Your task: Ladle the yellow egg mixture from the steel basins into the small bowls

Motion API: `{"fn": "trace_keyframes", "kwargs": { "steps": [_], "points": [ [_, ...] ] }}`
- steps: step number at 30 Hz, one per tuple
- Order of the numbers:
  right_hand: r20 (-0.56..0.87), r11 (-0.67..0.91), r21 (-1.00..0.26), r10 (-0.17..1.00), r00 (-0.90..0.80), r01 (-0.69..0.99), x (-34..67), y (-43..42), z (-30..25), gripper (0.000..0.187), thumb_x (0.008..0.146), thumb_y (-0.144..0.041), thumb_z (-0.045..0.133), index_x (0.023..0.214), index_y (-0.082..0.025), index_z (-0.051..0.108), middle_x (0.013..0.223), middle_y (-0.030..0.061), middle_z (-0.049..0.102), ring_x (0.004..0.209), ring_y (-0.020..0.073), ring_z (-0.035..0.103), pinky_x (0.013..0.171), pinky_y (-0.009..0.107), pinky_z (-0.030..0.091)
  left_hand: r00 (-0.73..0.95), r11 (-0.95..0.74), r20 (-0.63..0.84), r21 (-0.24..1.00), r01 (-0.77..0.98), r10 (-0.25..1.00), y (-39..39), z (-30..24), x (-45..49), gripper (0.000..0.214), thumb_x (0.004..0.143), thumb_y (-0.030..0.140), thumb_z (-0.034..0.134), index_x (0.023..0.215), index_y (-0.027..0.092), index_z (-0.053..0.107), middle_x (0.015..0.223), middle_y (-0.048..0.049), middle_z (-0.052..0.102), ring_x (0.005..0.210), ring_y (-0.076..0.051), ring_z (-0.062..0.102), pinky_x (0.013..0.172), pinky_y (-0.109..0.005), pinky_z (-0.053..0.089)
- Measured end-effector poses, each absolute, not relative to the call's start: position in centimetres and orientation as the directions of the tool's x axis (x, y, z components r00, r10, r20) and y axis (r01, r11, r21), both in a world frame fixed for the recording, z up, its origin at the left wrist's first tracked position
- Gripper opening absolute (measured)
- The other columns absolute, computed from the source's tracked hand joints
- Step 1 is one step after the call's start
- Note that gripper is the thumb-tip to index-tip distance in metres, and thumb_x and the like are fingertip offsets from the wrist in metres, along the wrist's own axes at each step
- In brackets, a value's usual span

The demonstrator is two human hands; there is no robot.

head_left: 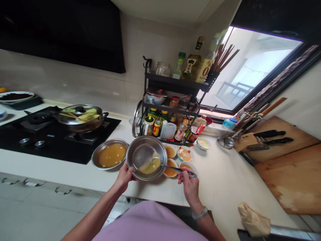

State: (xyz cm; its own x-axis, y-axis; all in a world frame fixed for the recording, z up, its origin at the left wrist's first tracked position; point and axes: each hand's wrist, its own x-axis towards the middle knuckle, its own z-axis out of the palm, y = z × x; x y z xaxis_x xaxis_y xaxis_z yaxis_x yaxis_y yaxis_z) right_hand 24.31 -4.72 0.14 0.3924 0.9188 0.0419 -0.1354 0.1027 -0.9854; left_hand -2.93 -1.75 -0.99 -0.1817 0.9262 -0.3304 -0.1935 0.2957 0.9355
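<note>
My left hand (124, 175) grips the near rim of a steel mixing bowl (140, 150), which is tilted toward me with a little yellow liquid pooled at its low side. My right hand (190, 185) is closed on the handle of a metal spoon (173, 168). The spoon's bowl sits inside the steel bowl and holds some of the yellow liquid. Just behind the spoon stand several small bowls (171, 171) filled with orange-yellow liquid. To the left, a wide steel basin (109, 156) holds more of the same liquid.
A black hob (50, 137) at the left carries a lidded pan (80, 117). A black rack (173, 103) of bottles and jars stands behind the bowls. Wooden boards (288, 167) and a knife block (248, 142) lie at the right, a crumpled bag (253, 221) near the front edge.
</note>
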Motion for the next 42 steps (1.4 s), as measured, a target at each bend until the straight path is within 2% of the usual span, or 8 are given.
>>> {"fn": "trace_keyframes", "kwargs": {
  "steps": [6, 13, 19, 26, 31, 36, 39, 42],
  "points": [
    [0.004, 0.099, -0.973, 0.913, 0.408, -0.211, 24.7, -4.8, 0.4, 0.033, 0.074, -0.046, 0.069, 0.088, -0.017, 0.060, 0.060, 0.0016, 0.065, 0.048, 0.0153, 0.059, 0.038, 0.024, 0.044, -0.176, 0.312, -0.347, 0.929, -0.199, 0.921, -1.7, -1.2, -2.8, 0.047, 0.068, 0.015, 0.056, 0.114, 0.020, 0.048, 0.059, 0.0061, 0.059, 0.044, -0.013, 0.058, 0.045, -0.027, 0.053],
    [-0.002, 0.099, -0.977, 0.882, 0.471, -0.190, 26.1, -4.7, 1.9, 0.032, 0.072, -0.044, 0.070, 0.084, -0.016, 0.063, 0.060, 0.0029, 0.066, 0.046, 0.0145, 0.058, 0.039, 0.024, 0.044, -0.180, 0.305, -0.339, 0.933, -0.191, 0.923, -1.7, -1.1, -2.7, 0.041, 0.068, 0.011, 0.053, 0.108, 0.020, 0.049, 0.059, 0.0068, 0.058, 0.043, -0.010, 0.057, 0.045, -0.025, 0.054],
    [0.018, 0.177, -0.961, 0.802, 0.597, -0.210, 29.6, -4.1, 2.9, 0.032, 0.066, -0.038, 0.075, 0.084, -0.014, 0.062, 0.056, 0.0021, 0.065, 0.046, 0.0137, 0.058, 0.041, 0.023, 0.045, -0.191, 0.298, -0.337, 0.932, -0.206, 0.922, -1.7, -1.2, -2.9, 0.035, 0.067, 0.011, 0.054, 0.101, 0.020, 0.050, 0.061, 0.0070, 0.058, 0.043, -0.010, 0.057, 0.045, -0.026, 0.054],
    [0.177, 0.233, -0.972, 0.657, 0.733, 0.027, 33.9, -3.3, 1.6, 0.039, 0.069, -0.046, 0.073, 0.087, -0.013, 0.062, 0.054, 0.0007, 0.064, 0.048, 0.0160, 0.061, 0.043, 0.026, 0.049, -0.193, 0.292, -0.335, 0.931, -0.219, 0.922, -1.8, -1.4, -3.1, 0.038, 0.065, 0.015, 0.059, 0.102, 0.021, 0.050, 0.062, 0.0070, 0.058, 0.043, -0.009, 0.055, 0.045, -0.026, 0.053],
    [0.308, 0.174, -0.948, 0.711, 0.632, 0.265, 34.5, -3.8, 0.4, 0.036, 0.079, -0.047, 0.064, 0.095, -0.014, 0.064, 0.063, 0.0003, 0.065, 0.045, 0.0126, 0.059, 0.047, 0.028, 0.053, -0.192, 0.288, -0.331, 0.932, -0.220, 0.924, -2.0, -1.3, -3.2, 0.037, 0.066, 0.018, 0.060, 0.102, 0.021, 0.051, 0.062, 0.0063, 0.058, 0.046, -0.011, 0.058, 0.045, -0.025, 0.053],
    [0.517, 0.322, -0.827, 0.757, 0.399, 0.461, 33.9, -5.0, 0.9, 0.024, 0.083, -0.037, 0.060, 0.095, -0.019, 0.070, 0.088, 0.0052, 0.066, 0.063, 0.0151, 0.063, 0.053, 0.030, 0.055, -0.193, 0.299, -0.342, 0.929, -0.219, 0.920, -2.2, -1.2, -3.2, 0.036, 0.067, 0.015, 0.058, 0.103, 0.021, 0.050, 0.062, 0.0062, 0.059, 0.043, -0.010, 0.057, 0.045, -0.027, 0.054],
    [0.566, 0.388, -0.797, 0.748, 0.347, 0.464, 32.7, -5.5, 2.1, 0.020, 0.085, -0.032, 0.059, 0.097, -0.022, 0.070, 0.089, 0.0045, 0.065, 0.062, 0.0147, 0.062, 0.055, 0.032, 0.055, -0.189, 0.291, -0.331, 0.934, -0.209, 0.925, -2.3, -1.0, -3.2, 0.036, 0.068, 0.013, 0.055, 0.103, 0.020, 0.049, 0.062, 0.0059, 0.060, 0.043, -0.011, 0.057, 0.045, -0.028, 0.055],
    [0.518, 0.396, -0.847, 0.766, 0.380, 0.356, 30.5, -5.9, 3.0, 0.020, 0.086, -0.032, 0.058, 0.100, -0.022, 0.069, 0.078, 0.0024, 0.065, 0.057, 0.0146, 0.061, 0.054, 0.032, 0.055, -0.186, 0.286, -0.323, 0.937, -0.199, 0.928, -2.3, -0.9, -3.2, 0.038, 0.067, 0.013, 0.053, 0.104, 0.020, 0.049, 0.063, 0.0058, 0.060, 0.044, -0.011, 0.058, 0.046, -0.029, 0.055]
  ]
}}
